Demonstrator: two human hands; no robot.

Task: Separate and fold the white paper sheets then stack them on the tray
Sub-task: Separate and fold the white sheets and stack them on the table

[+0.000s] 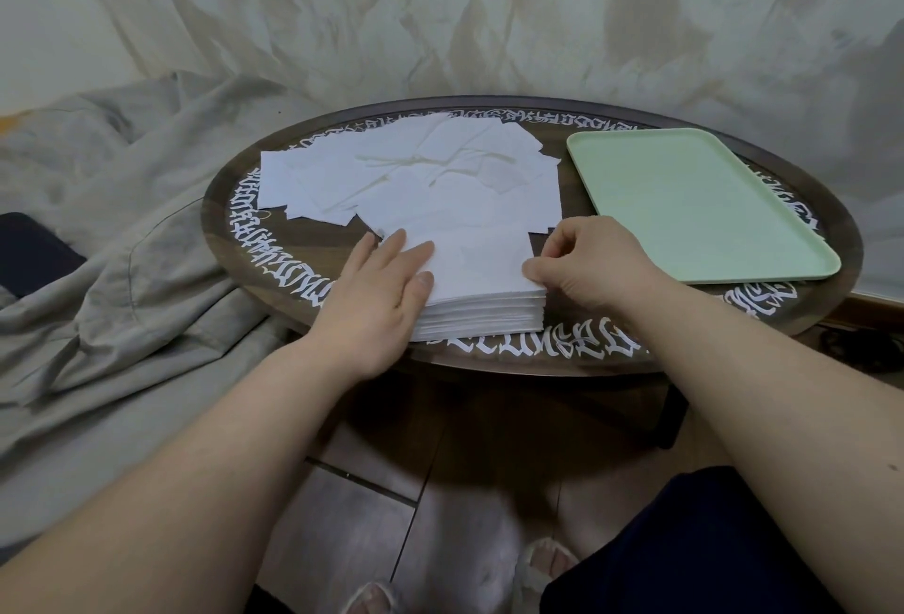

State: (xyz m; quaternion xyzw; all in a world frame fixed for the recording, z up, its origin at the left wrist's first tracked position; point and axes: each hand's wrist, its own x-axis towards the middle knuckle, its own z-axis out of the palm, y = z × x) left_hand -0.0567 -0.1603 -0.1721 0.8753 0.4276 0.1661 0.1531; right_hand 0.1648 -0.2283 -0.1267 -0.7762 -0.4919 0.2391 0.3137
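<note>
The neat stack of white paper sheets (482, 271) lies between the hands: left hand (379, 300) flat, fingers straight on its left edge, right hand (587, 266) pinching the top sheet's right corner, the empty green tray (694, 202) just beyond the right fingers.

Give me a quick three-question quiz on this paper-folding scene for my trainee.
1. True or false: folded sheets already lie on the green tray.
2. Which hand is picking at the right edge of the neat paper stack? A) left hand B) right hand
3. Fill in: the loose sheets lie scattered ____ the stack, farther from the person.

Key:
1. False; nothing lies on the tray.
2. B; the left hand rests flat on the stack's left side.
3. Behind.
</note>
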